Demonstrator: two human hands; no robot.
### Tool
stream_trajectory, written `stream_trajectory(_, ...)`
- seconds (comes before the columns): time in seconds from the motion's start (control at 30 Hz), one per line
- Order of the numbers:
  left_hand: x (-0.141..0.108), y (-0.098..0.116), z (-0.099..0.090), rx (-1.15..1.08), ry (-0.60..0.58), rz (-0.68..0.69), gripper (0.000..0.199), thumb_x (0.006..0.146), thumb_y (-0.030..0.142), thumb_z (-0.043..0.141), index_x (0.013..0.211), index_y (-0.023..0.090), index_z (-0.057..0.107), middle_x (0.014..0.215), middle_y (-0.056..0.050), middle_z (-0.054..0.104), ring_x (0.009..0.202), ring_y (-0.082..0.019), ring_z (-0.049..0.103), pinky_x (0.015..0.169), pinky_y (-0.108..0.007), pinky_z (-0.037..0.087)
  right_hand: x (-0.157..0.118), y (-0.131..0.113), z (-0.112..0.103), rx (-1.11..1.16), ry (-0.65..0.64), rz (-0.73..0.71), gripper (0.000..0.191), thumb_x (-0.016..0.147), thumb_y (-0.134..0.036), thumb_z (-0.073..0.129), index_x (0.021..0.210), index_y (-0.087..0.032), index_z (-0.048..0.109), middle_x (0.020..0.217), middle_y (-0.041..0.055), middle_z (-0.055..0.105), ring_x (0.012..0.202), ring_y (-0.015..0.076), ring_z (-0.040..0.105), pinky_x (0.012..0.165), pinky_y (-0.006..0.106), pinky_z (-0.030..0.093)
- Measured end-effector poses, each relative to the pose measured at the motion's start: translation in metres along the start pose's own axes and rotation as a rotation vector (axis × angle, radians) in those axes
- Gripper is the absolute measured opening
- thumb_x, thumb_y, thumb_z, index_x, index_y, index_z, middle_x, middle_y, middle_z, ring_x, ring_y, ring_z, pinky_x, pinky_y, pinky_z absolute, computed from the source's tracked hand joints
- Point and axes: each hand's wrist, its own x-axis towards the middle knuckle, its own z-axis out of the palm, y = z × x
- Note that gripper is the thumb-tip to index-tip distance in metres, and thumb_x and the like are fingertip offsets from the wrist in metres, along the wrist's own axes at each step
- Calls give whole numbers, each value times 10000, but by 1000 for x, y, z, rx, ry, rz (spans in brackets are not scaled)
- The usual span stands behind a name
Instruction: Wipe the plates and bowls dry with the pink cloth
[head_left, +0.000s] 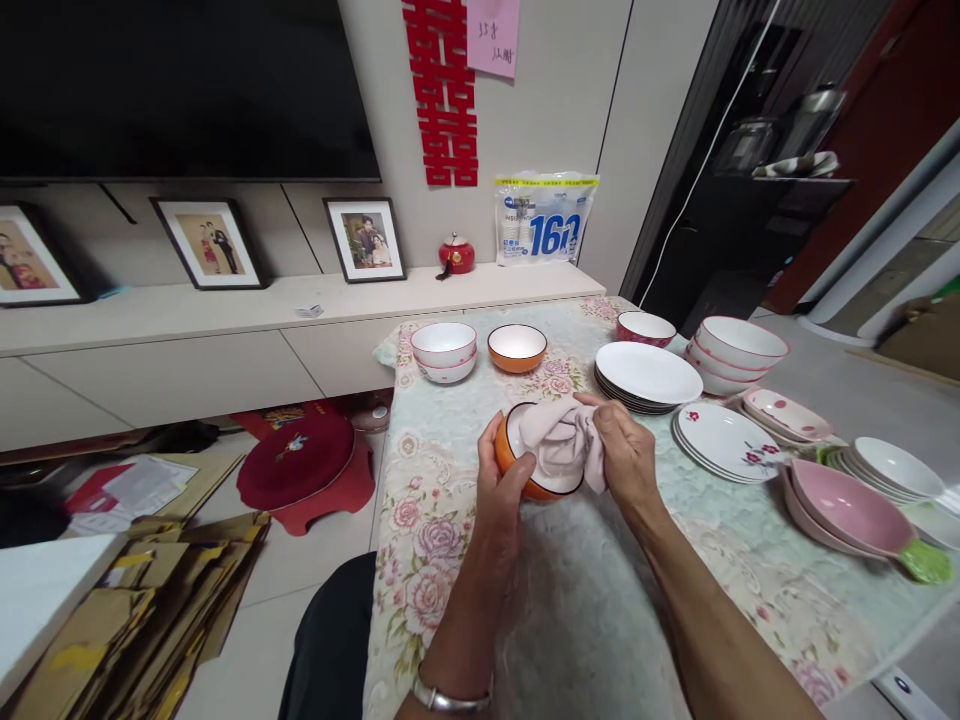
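Tilted above the table is an orange bowl with a dark rim and white inside. My left hand grips its left side, thumb over the rim and fingers around the outside. A pale pink cloth is bunched in my right hand, and part of it lies inside the bowl. Behind them stands another orange bowl, upright, beside two stacked white bowls with pink rims. Right of my right hand are a stack of white plates and a stack of flowered plates.
On the right of the flower-patterned tablecloth are stacked deep bowls, a red-patterned bowl, pink dishes and small white bowls. A low cabinet runs behind. A red stool and flattened cardboard lie left.
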Motion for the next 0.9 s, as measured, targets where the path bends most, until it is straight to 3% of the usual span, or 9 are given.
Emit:
stream_trajectory(0.17, -1, 4, 1, 149, 77, 100, 679, 792, 256, 663, 1422, 232, 412, 1502, -93, 457, 1368, -271, 444, 1124, -394, 373, -1, -16, -4, 89, -519, 3, 444, 966, -516, 459, 1137, -206, 727, 1138, 90, 676, 1076, 241, 592, 958, 374, 416)
stream_trajectory(0.23, 0, 6, 1, 243, 103, 159, 665, 803, 261, 651, 1423, 220, 413, 1526, -91, 427, 1407, -259, 392, 1146, -374, 341, 0, -20, -7, 136, -634, 8, 441, 976, -510, 442, 1177, -220, 707, 1211, 83, 652, 1121, 239, 575, 984, 375, 402)
stream_trajectory(0.4, 4, 4, -5, 349, 95, 210, 669, 830, 296, 631, 1444, 213, 378, 1539, -105, 406, 1409, -254, 392, 1152, -380, 336, 0, -22, -9, 0, -793, 71, 428, 838, -435, 702, 1229, -264, 671, 1114, 41, 657, 921, 194, 594, 818, 317, 456)
stream_trajectory(0.63, 9, -1, -10, 447, 115, 222, 621, 827, 265, 595, 1419, 182, 425, 1521, -111, 433, 1421, -251, 370, 1177, -383, 294, -6, -27, 2, -310, -929, -183, 180, 894, -241, 634, 1063, -231, 693, 982, 32, 662, 985, 204, 545, 921, 345, 398)
stream_trajectory(0.77, 10, 2, -10, 482, 109, 186, 583, 852, 285, 566, 1415, 194, 444, 1519, -95, 443, 1411, -243, 383, 1176, -385, 293, -4, -28, -4, -205, -1043, -130, 242, 919, -235, 574, 1145, -235, 662, 1043, 29, 661, 955, 184, 579, 873, 299, 422)
stream_trajectory(0.9, 8, 5, -10, 508, 106, 151, 544, 864, 313, 557, 1393, 205, 488, 1485, -95, 490, 1381, -259, 426, 1151, -406, 329, 2, -27, -13, -34, -1132, 34, 289, 920, -313, 570, 1182, -247, 672, 1113, 24, 660, 1021, 196, 585, 921, 304, 423)
